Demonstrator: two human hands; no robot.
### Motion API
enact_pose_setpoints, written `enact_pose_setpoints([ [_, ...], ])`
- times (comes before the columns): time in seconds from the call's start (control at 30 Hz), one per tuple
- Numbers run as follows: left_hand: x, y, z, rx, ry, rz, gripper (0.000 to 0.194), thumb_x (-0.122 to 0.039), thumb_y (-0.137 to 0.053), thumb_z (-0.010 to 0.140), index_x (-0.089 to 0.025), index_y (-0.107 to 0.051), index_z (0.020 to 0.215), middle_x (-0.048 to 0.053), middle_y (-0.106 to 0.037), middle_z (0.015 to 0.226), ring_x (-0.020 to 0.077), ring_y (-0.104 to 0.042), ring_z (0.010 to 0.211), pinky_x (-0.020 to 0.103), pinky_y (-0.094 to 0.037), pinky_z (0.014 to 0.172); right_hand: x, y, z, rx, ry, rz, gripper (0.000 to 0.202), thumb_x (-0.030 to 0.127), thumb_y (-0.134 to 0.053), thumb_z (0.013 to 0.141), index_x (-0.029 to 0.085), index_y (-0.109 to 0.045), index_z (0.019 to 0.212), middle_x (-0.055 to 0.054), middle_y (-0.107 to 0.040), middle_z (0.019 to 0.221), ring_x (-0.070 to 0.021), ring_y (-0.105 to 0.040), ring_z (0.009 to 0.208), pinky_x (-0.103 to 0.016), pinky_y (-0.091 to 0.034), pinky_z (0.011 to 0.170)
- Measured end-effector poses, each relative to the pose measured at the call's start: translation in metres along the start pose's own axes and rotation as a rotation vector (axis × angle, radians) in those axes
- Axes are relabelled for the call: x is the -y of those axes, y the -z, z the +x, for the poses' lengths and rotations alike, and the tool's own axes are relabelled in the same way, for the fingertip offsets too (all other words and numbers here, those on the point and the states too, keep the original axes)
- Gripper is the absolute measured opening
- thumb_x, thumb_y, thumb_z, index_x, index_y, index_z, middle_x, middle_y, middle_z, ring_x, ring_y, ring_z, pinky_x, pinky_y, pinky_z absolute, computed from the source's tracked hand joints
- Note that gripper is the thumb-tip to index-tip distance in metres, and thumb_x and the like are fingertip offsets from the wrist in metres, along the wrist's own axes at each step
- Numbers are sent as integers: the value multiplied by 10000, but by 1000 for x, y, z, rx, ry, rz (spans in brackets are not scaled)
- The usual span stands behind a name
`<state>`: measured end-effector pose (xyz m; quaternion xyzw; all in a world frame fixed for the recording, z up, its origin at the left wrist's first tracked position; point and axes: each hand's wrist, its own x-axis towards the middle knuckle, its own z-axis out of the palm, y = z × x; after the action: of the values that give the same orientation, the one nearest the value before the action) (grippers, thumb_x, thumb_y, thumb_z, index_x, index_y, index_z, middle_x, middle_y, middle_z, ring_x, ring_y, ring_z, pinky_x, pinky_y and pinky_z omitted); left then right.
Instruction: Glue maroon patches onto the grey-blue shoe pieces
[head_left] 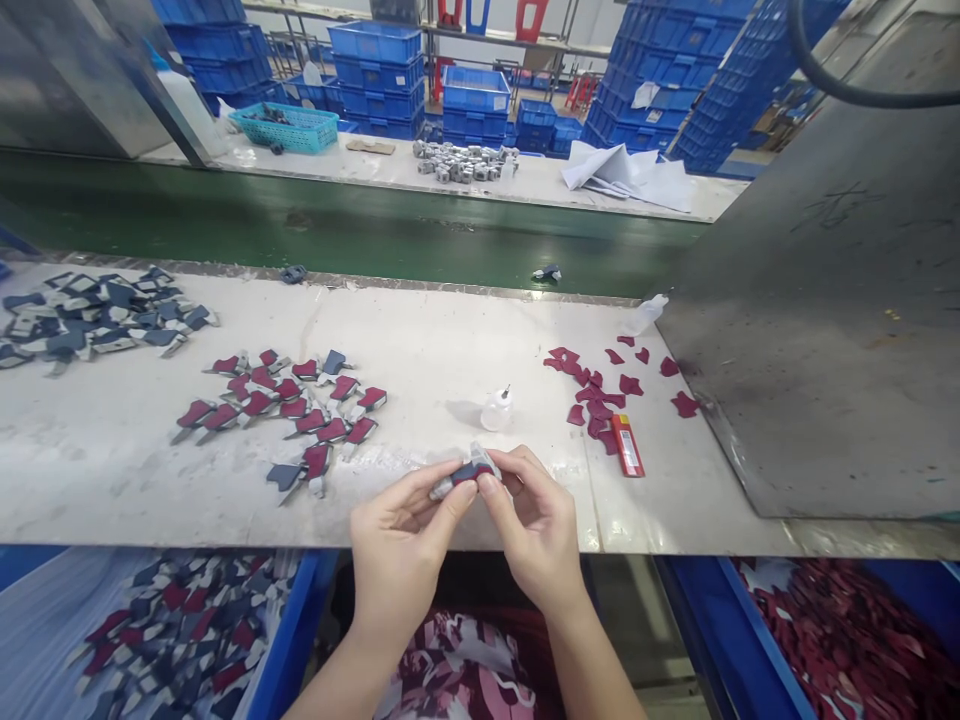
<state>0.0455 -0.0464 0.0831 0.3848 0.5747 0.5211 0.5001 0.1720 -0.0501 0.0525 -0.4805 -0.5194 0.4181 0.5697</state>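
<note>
Both hands meet near the table's front edge around a small grey and dark blue plastic part (pixel 466 472) with a dark red patch on it. My left hand (pixel 409 535) pinches its left end, and my right hand (pixel 536 525) has thumb and fingers on its right end. Fingertips hide some of the part. Just beyond the hands stands a small white bottle (pixel 496 410) with a thin dark tip. To the left lie several similar parts with red panels (pixel 259 402). Loose dark red pieces (pixel 596 400) are scattered at the right, beside a red lighter (pixel 628 447).
A pile of grey-blue parts (pixel 112 310) lies far left. Below the table are a blue bin of parts (pixel 304 620) and another of red pieces (pixel 757 625). A metal panel (pixel 832 300) bounds the right. Behind runs a green conveyor belt (pixel 375 230).
</note>
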Motion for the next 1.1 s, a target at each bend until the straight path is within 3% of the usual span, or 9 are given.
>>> enact_pose_setpoints([
  [0.13,14,5,20,134,197,-134,313,-259,-866,631,-131,-784,905,100,-798,881,255,-762,850,306,-619,818,-12,0,8,36,-162,68,225,356,-641,897,219,-716,1058,-54,-653,937,-189,-631,880,-334,-542,823],
  [0.23,21,9,28,128,282,-221,347,-273,-867,638,-118,-782,937,104,-798,873,241,-760,842,326,-616,835,-14,3,12,92,-261,97,284,410,-623,901,224,-733,1085,-57,-699,967,-218,-657,943,-382,-541,902],
  [0.4,22,10,27,80,285,-237,344,-290,-872,637,-122,-788,925,83,-798,836,203,-758,756,314,-627,807,-10,6,14,165,-282,105,333,435,-539,943,246,-727,1143,-57,-712,1026,-220,-660,956,-388,-547,909],
  [0.63,15,10,24,65,257,-182,387,-301,-880,616,-124,-788,947,86,-799,868,243,-759,840,323,-631,816,-13,-3,11,56,-246,129,258,350,-688,843,222,-749,1059,-33,-649,862,-171,-632,821,-315,-562,788],
  [0.83,14,14,22,80,231,-114,415,-281,-884,606,-128,-784,978,104,-796,898,273,-759,873,346,-618,862,-13,-5,8,40,-181,96,230,344,-659,866,227,-745,1044,-44,-642,892,-161,-604,795,-299,-548,759],
  [1.1,12,19,22,114,215,-149,368,-274,-883,611,-125,-793,934,100,-797,824,283,-765,823,354,-641,795,-16,-4,8,77,-182,164,232,341,-680,854,236,-741,1052,-28,-642,871,-156,-612,789,-288,-544,736],
])
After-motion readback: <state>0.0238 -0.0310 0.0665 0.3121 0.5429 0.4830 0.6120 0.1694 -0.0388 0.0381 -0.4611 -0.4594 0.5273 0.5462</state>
